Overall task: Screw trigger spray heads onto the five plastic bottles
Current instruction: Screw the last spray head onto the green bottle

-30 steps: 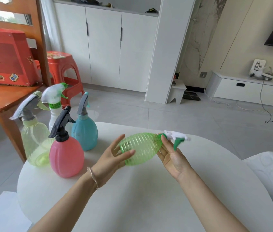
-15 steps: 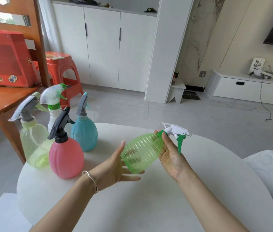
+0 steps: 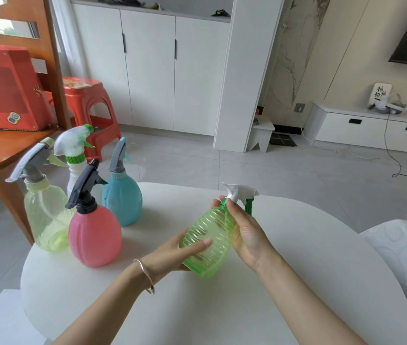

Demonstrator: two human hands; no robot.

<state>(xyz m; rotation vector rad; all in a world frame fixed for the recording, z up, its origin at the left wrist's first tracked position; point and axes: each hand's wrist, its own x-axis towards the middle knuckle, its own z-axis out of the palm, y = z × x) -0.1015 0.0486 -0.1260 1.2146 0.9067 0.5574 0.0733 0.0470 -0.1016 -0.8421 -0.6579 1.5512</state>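
Between both hands, ribbed green bottle (image 3: 209, 241)

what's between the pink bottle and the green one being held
In the head view, only bare white table and the left hand, which grips the green bottle on the side facing the pink bottle.

Left hand (image 3: 172, 255) cupped in a grip, thumb forward, right hand (image 3: 247, 235) fingertips pinching, forearms converging
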